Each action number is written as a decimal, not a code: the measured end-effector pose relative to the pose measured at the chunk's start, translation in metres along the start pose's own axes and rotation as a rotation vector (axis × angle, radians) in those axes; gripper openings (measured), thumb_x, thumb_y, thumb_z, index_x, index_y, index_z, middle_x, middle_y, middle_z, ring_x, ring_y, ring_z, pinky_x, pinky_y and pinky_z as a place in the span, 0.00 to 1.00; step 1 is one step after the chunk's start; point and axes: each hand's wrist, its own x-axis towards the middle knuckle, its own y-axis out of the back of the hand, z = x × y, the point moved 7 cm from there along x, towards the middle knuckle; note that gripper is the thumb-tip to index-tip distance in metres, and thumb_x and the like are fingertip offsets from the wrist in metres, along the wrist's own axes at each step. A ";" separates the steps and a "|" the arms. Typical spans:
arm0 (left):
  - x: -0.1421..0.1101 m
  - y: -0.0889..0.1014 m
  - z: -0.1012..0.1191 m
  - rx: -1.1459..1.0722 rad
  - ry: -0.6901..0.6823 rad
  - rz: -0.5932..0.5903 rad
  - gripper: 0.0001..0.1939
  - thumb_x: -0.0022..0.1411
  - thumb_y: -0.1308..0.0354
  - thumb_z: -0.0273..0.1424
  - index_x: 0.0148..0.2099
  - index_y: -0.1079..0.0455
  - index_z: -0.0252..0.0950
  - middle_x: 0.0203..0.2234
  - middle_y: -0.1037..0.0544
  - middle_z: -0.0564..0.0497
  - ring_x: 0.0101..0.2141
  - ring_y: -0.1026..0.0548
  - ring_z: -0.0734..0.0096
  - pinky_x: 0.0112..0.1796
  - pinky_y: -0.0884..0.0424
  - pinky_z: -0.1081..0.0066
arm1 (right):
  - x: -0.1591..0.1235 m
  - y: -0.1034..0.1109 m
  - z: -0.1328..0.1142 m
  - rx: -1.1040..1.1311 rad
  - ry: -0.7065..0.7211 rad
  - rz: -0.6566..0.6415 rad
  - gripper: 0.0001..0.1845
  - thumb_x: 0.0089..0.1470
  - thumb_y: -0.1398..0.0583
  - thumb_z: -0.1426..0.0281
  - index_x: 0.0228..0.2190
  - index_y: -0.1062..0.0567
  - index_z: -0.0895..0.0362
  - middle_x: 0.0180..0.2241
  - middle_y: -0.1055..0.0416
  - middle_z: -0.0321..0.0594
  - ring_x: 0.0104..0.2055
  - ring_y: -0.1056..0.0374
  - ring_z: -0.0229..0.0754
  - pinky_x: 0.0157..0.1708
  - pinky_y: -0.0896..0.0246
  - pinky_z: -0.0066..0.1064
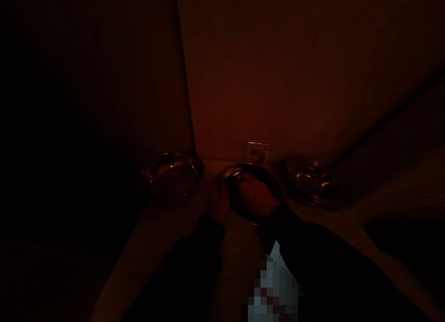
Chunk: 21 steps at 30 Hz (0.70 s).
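In very dim reddish light, a round, shiny metal bowl (248, 165) stands at the middle of the pale surface, close to the wall. My right hand (255, 196) reaches over its rim into it, with the fingers curled. Whatever those fingers hold, if anything, is lost in the dark. At the bowl's left rim is my left hand (219, 202), against or right beside the metal. Its fingers are too dark and blurred to make out. Dark sleeves cover both forearms.
Another shiny metal bowl (175, 196) stands to the left, and a wide-rimmed metal dish or stack (313, 202) to the right. A wall socket plate (260, 150) is just behind the middle bowl. Below my right forearm lies a bright, pixelated patch (278, 280). Walls close in behind.
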 end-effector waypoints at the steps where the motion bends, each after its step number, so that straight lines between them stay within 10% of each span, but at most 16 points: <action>1: 0.000 0.000 -0.001 0.010 -0.009 0.002 0.17 0.64 0.55 0.29 0.51 0.31 0.31 0.52 0.26 0.39 0.52 0.28 0.59 0.54 0.36 0.61 | -0.002 0.001 -0.001 0.009 0.029 -0.013 0.18 0.61 0.49 0.70 0.48 0.26 0.60 0.48 0.31 0.55 0.47 0.33 0.52 0.43 0.37 0.37; 12: -0.002 -0.002 0.005 -0.018 -0.014 -0.031 0.17 0.64 0.55 0.30 0.48 0.29 0.31 0.48 0.23 0.42 0.48 0.26 0.63 0.51 0.34 0.65 | -0.038 0.014 -0.002 0.130 0.304 -0.206 0.16 0.57 0.42 0.72 0.46 0.23 0.50 0.47 0.30 0.43 0.46 0.33 0.44 0.43 0.38 0.32; 21: 0.001 -0.002 0.002 0.004 0.005 -0.059 0.18 0.62 0.51 0.28 0.52 0.31 0.32 0.52 0.25 0.43 0.53 0.28 0.63 0.54 0.36 0.66 | -0.017 0.003 -0.005 0.038 0.116 -0.079 0.15 0.59 0.45 0.69 0.44 0.24 0.60 0.45 0.29 0.51 0.47 0.32 0.48 0.45 0.40 0.34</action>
